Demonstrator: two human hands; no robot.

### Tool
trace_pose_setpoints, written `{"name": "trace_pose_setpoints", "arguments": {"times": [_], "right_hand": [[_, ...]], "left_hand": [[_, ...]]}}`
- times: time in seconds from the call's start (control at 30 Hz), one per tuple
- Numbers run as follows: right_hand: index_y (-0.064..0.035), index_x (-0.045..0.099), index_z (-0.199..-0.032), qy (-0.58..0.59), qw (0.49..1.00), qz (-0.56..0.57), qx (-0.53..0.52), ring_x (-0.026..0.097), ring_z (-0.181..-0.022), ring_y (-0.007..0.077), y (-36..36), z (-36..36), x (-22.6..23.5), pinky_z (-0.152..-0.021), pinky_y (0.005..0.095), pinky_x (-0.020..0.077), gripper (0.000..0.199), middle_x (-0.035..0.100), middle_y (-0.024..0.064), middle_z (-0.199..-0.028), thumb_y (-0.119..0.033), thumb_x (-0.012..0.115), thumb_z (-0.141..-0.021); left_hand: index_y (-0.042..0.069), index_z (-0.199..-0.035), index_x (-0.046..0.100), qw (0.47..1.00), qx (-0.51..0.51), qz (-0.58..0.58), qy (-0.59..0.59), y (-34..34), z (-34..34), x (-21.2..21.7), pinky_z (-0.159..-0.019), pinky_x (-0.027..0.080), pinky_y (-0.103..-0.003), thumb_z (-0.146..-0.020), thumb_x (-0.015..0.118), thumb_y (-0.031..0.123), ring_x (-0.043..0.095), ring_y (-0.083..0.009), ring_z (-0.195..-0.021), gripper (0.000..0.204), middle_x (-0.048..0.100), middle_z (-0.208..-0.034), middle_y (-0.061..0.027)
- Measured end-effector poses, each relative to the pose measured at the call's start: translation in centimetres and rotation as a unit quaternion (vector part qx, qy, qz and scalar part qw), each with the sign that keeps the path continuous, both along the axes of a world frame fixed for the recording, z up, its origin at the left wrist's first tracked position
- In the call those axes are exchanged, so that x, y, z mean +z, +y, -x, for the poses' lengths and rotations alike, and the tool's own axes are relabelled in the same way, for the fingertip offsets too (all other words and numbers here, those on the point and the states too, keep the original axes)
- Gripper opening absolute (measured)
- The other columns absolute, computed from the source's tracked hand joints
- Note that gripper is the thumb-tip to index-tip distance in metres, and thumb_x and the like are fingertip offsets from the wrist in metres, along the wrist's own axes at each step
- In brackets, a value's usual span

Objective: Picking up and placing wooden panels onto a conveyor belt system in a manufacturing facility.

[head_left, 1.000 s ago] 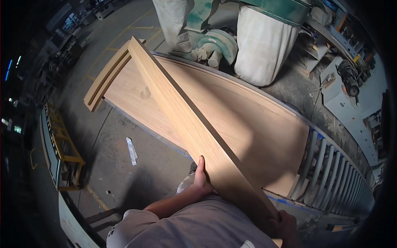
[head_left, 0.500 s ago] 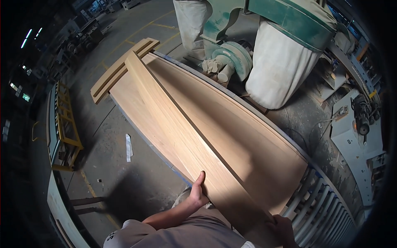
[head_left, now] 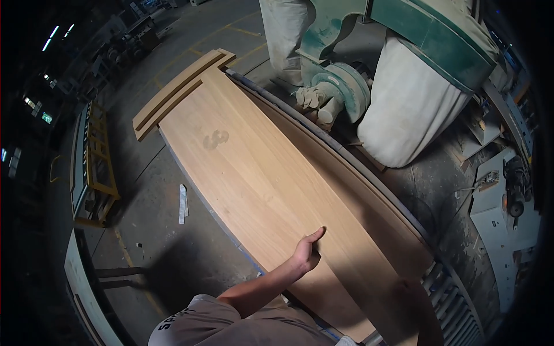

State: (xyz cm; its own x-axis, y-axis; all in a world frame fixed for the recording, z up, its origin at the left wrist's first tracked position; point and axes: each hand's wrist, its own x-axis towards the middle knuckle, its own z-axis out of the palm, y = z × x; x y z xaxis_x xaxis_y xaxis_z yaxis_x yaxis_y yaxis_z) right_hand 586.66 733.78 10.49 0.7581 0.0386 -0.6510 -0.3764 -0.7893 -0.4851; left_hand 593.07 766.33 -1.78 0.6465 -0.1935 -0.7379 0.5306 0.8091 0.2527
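A long, flat, light brown wooden board (head_left: pixel 254 179)

It lies flat on top of a stack of boards, stretching far away. Its top has a faint darker mark near the far end.

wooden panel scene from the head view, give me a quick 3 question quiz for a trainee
1. True or false: the left hand rests on the long wooden panel.
2. Multiple choice: what stands beyond the panel's far long edge? A) a blue barrel B) a green machine with a white cloth bag C) a red cart
3. Fill in: the narrow wooden strips lie at the panel's ____ end, away from the person.

Key: 1 true; 2 B; 3 far. The right hand cannot be made out in the dark lower right.
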Motion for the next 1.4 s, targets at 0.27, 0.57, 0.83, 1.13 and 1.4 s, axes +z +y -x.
{"name": "trace_pose_setpoints", "arguments": {"times": [0.27, 0.57, 0.83, 1.13, 1.4], "right_hand": [[-0.0014, 0.066, -0.096, 0.002, 0.999, 0.034, 0.041, 0.065, -0.082, 0.0239, -8.2, -5.1, -7.4, -0.073, 0.0352, 0.0480, 0.038, 0.067, 0.0158, -0.084, -0.034, 0.053, -0.082], [0.0003, 0.064, -0.091, -0.034, 0.997, 0.051, 0.050, 0.057, -0.073, 0.0163, -9.1, -14.2, -11.8, -0.069, 0.0361, 0.0440, 0.040, 0.063, 0.0187, -0.078, -0.037, 0.052, -0.086], [0.0025, 0.055, -0.116, -0.197, 0.974, 0.110, -0.009, 0.056, -0.108, 0.0329, -12.9, -13.9, -16.6, -0.094, 0.0366, 0.0421, 0.062, 0.060, 0.0232, -0.109, -0.047, 0.060, -0.080], [-0.0040, 0.041, -0.131, -0.283, 0.940, 0.189, 0.036, 0.035, -0.126, 0.0371, -10.1, -3.7, -28.5, -0.105, 0.0448, 0.0302, 0.085, 0.034, 0.0215, -0.138, -0.046, 0.074, -0.065], [-0.0090, 0.037, -0.134, -0.354, 0.894, 0.262, 0.082, 0.028, -0.129, 0.0432, -9.0, -4.7, -32.0, -0.104, 0.0616, 0.0197, 0.095, 0.025, 0.0235, -0.143, -0.052, 0.075, -0.059]], "left_hand": [[0.005, -0.128, 0.047, 0.998, -0.009, 0.052, -0.018, -4.3, -4.7, -4.2, -0.108, 0.025, -0.039, -0.087, 0.060, 0.028, 0.036, -0.0226, -0.128, 0.049, 0.041, -0.138, -0.0084], [0.008, -0.132, 0.046, 0.999, -0.044, -0.001, 0.000, -5.7, -12.0, -7.3, -0.109, 0.021, -0.036, -0.091, 0.054, 0.031, 0.033, -0.0188, -0.129, 0.047, 0.040, -0.140, -0.0031], [-0.003, -0.142, 0.011, 0.797, -0.359, -0.459, -0.161, -3.6, -9.7, -13.5, -0.092, 0.042, -0.036, -0.079, 0.066, 0.046, 0.050, -0.0289, -0.112, 0.097, 0.050, -0.120, -0.0219], [0.012, -0.145, 0.015, 0.474, -0.522, -0.625, -0.335, -3.4, -3.4, -20.8, -0.107, 0.017, -0.054, -0.074, 0.067, 0.051, 0.011, -0.0422, -0.136, 0.097, 0.011, -0.147, -0.0256], [0.022, -0.146, -0.008, 0.301, -0.702, -0.582, -0.281, -5.9, -3.5, -19.2, -0.098, -0.001, -0.071, -0.068, 0.067, 0.061, -0.017, -0.0499, -0.133, 0.115, -0.019, -0.147, -0.0232]]}}
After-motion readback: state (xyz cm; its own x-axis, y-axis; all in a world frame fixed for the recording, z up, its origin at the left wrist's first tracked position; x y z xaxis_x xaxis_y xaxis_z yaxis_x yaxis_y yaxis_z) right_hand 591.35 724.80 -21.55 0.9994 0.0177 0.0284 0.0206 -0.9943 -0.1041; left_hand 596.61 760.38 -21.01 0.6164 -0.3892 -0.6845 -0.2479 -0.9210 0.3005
